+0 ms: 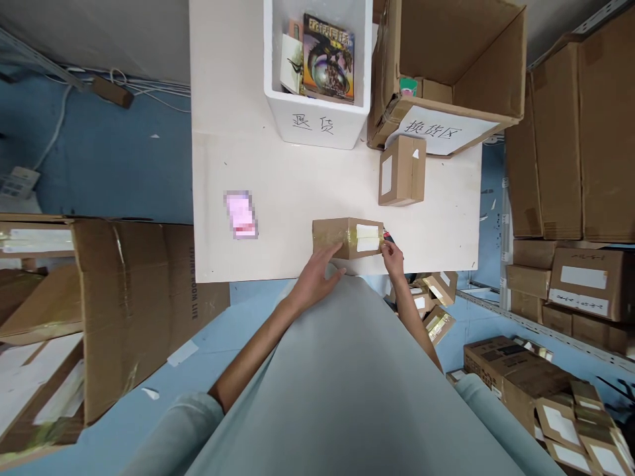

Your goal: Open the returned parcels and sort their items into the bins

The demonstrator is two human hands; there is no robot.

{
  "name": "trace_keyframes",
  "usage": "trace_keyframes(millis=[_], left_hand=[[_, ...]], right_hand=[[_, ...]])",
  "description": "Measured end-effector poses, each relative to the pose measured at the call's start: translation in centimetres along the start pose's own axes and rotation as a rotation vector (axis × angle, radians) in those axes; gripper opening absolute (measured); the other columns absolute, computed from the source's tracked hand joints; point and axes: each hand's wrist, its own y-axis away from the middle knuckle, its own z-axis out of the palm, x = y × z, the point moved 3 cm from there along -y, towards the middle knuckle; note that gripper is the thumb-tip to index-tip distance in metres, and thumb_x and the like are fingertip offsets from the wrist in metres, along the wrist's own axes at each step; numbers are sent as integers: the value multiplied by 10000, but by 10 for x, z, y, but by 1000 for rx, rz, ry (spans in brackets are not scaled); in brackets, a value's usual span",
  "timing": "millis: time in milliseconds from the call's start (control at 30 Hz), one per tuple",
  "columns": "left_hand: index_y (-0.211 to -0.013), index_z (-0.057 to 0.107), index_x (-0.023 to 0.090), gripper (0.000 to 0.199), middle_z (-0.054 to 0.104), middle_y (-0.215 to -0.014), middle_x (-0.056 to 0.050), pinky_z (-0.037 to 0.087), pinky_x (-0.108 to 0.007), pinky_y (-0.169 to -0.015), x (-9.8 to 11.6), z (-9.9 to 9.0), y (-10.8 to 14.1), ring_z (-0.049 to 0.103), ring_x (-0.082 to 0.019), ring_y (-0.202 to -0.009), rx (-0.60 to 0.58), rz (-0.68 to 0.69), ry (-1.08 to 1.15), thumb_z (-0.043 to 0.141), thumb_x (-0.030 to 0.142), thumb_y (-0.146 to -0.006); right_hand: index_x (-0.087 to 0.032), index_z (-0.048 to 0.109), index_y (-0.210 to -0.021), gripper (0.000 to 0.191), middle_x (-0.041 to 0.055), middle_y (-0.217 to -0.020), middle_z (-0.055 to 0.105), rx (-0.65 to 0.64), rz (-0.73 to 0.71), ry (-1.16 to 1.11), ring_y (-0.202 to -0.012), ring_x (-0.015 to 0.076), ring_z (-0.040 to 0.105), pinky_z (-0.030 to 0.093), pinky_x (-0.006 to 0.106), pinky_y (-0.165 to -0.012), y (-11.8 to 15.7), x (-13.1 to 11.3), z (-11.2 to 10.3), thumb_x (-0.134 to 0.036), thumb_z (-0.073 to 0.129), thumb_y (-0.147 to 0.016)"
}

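A taped cardboard box (330,231) with a white label (368,238) lies near the front edge of the white table (288,192). My left hand (320,271) rests its stretched fingers against the box's near side, the thumb spread apart from them. At the box's right end, my right hand (393,256) is closed on a small red and dark tool (387,236) that looks like a box cutter. Its blade cannot be made out. Farther back stands a second, closed cardboard box (403,172), also labelled.
A white foam bin (317,122) with books (328,59) stands at the back, beside a large open carton (489,79). A blurred pink item (241,215) lies on the table's left. Cartons (578,284) fill shelving at right; more boxes (560,423) lie on the floor.
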Motion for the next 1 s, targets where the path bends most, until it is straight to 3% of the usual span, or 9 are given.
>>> trace_keyframes(millis=[167, 267, 367, 500, 633, 767, 867, 1000], left_hand=[[-1675, 505, 325, 621, 568, -1630, -125, 447, -566, -1274, -16, -9, 1, 517, -351, -1514, 83, 15, -128, 622, 442, -1077], [-1659, 534, 289, 667, 509, -1627, -170, 434, -579, -1273, -46, -20, 3, 491, -382, -1519, 158, -66, -194, 678, 490, -1039], [-1624, 572, 262, 653, 557, -1537, -186, 425, -579, -1273, -80, -30, 4, 507, -390, -1489, 205, -175, -202, 676, 511, -1029], [-1541, 628, 259, 544, 611, -1493, -177, 440, -524, -1262, -112, -51, 7, 532, -344, -1463, 326, -229, -166, 569, 538, -1078], [-1422, 675, 258, 471, 623, -1509, -166, 506, -477, -1190, -131, -78, 10, 530, -326, -1481, 486, -303, -158, 543, 548, -1076], [-1383, 674, 224, 464, 664, -1469, -185, 551, -486, -1122, -145, -96, 11, 597, -343, -1400, 521, -388, -155, 561, 523, -1046], [-1295, 702, 204, 428, 697, -1436, -189, 564, -498, -1105, -148, -101, 11, 631, -348, -1362, 535, -406, -163, 555, 507, -1030], [-1105, 724, 213, 304, 787, -1238, -136, 587, -466, -1091, -143, -93, 4, 719, -302, -1218, 574, -428, -89, 602, 467, -990]], right_hand=[[-145, 749, -1256, 679, 190, -1198, 816, -41, -10, -30, -1097, 312, 766, 612, 483, -1022, 12, -10, 15, -727, 595, -943], [-158, 748, -1285, 645, 181, -1211, 809, -71, -26, -56, -1126, 301, 761, 616, 460, -1033, 21, -24, 31, -700, 666, -945], [-197, 783, -1238, 542, 151, -1192, 778, -109, -81, 25, -1085, 280, 744, 630, 426, -990, 34, -47, 47, -662, 694, -974], [-224, 823, -1233, 416, 111, -1094, 710, -142, -256, 210, -1005, 272, 708, 605, 433, -1003, 59, -89, 63, -563, 662, -1053], [-275, 784, -1376, 388, 106, -1143, 694, -243, -509, 237, -1129, 295, 678, 583, 439, -1053, 87, -136, 83, -502, 622, -1107], [-252, 763, -1403, 400, 120, -1167, 701, -313, -621, 277, -1196, 313, 672, 584, 443, -1063, 104, -168, 105, -492, 605, -1125], [-257, 769, -1373, 394, 113, -1175, 720, -310, -617, 278, -1183, 302, 687, 592, 411, -1020, 102, -172, 111, -518, 614, -1122], [-275, 795, -1267, 384, 94, -1128, 755, -207, -512, 223, -1122, 283, 705, 584, 389, -991, 72, -152, 100, -576, 622, -1103]])
